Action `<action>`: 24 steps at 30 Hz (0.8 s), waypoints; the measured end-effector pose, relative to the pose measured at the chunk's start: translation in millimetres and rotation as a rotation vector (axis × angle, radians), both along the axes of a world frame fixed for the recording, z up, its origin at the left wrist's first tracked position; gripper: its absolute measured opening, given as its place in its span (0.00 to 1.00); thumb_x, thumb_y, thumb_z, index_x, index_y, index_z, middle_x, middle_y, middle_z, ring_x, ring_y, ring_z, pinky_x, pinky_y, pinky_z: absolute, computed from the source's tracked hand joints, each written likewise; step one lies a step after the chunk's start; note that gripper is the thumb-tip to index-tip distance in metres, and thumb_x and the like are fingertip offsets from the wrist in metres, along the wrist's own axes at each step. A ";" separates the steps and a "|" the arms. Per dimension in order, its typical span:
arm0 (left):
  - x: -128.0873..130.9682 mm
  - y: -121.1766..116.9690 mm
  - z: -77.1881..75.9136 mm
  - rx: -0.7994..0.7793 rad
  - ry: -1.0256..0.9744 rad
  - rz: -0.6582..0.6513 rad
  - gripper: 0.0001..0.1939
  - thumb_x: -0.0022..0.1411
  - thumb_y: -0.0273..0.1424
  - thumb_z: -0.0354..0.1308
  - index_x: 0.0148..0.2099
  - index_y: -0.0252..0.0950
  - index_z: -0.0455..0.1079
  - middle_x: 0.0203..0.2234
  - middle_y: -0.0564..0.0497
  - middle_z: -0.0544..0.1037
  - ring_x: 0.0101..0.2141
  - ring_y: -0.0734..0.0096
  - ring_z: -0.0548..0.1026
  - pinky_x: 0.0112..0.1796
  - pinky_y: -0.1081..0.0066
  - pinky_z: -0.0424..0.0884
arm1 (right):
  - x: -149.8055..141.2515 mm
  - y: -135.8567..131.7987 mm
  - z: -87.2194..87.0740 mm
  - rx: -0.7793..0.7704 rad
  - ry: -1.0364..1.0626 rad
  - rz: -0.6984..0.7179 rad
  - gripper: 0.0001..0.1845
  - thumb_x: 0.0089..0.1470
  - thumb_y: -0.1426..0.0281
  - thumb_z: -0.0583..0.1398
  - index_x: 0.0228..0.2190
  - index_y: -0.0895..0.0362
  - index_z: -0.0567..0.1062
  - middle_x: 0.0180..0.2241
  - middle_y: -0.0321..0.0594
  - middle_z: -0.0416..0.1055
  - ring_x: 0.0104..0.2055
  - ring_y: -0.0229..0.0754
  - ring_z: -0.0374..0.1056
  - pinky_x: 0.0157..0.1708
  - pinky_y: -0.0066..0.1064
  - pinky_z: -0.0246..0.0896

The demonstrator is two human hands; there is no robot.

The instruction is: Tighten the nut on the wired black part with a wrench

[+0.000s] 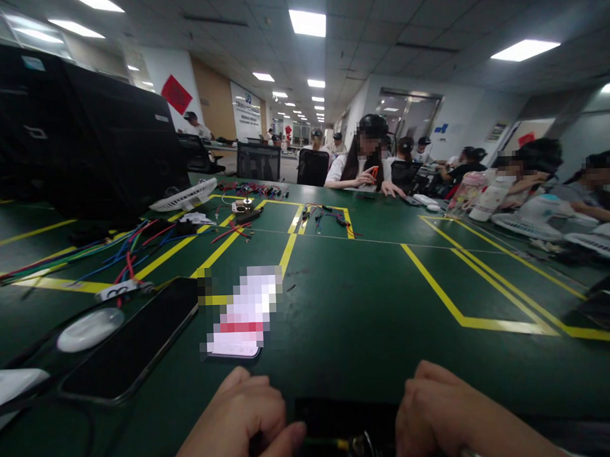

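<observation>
Both hands sit at the bottom edge of the view, at 6 o'clock, over a small black pad point(341, 414) on the green table point(368, 306). The left hand point(236, 424) is curled into a fist, thumb pressed forward, and a thin green-yellow wire point(325, 444) runs out from under that thumb toward the right. The right hand point(442, 417) is also closed, knuckles up; its grip meets the wire's other end at a small metal fitting point(362, 446), though the frame cuts off the fingertips, so how firmly it pinches the fitting cannot be told.

Risks, as a judgement: the wire is thin and held taut between two clenched grips, so a hard pull could slip it out of the fitting or kink it. The work sits at the very near table edge, where a dropped fitting could roll off. A dark phone point(133, 341) lies at 9 o'clock of the left hand, close enough for an elbow to nudge.

Farther off, a white round puck point(91, 328) lies beside the phone, a bundle of coloured wires point(76, 256) trails at 10 o'clock, and yellow tape lines point(452, 297) mark out bays. Other people sit along the far side at 1 o'clock.
</observation>
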State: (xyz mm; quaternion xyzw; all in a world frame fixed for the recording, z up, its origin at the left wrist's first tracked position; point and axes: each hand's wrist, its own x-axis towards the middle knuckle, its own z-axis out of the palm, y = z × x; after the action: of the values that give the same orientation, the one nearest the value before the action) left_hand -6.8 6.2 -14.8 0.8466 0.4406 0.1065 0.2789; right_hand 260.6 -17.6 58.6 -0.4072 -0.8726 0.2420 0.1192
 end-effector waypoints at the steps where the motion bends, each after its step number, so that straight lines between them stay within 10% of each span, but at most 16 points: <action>1: 0.0 0.4 0.3 0.006 0.003 -0.002 0.19 0.67 0.35 0.49 0.23 0.36 0.59 0.21 0.57 0.72 0.30 0.70 0.73 0.41 0.65 0.61 | -3.6 0.7 5.8 -0.010 -0.047 -0.013 0.11 0.57 0.69 0.62 0.24 0.53 0.72 0.24 0.35 0.75 0.26 0.40 0.69 0.31 0.30 0.62; 13: -1.5 -3.1 -0.5 0.100 -0.005 -0.027 0.18 0.69 0.33 0.50 0.25 0.36 0.61 0.23 0.58 0.73 0.29 0.71 0.73 0.39 0.67 0.60 | -28.0 11.0 40.3 -0.052 -0.112 -0.017 0.10 0.60 0.59 0.62 0.31 0.51 0.77 0.26 0.37 0.74 0.33 0.45 0.69 0.40 0.34 0.64; 24: -0.8 -0.7 0.8 0.088 0.024 -0.054 0.19 0.69 0.34 0.50 0.25 0.35 0.63 0.24 0.57 0.75 0.31 0.70 0.73 0.38 0.68 0.58 | -10.8 8.4 24.4 0.038 -0.088 0.099 0.12 0.49 0.85 0.64 0.26 0.56 0.72 0.26 0.33 0.75 0.28 0.37 0.68 0.42 0.32 0.60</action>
State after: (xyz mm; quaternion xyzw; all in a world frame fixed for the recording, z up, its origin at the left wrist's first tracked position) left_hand -7.6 5.5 -14.0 0.8708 0.4159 0.1083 0.2389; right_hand 249.8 -9.3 83.0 -0.3714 -0.9005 0.2129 0.0765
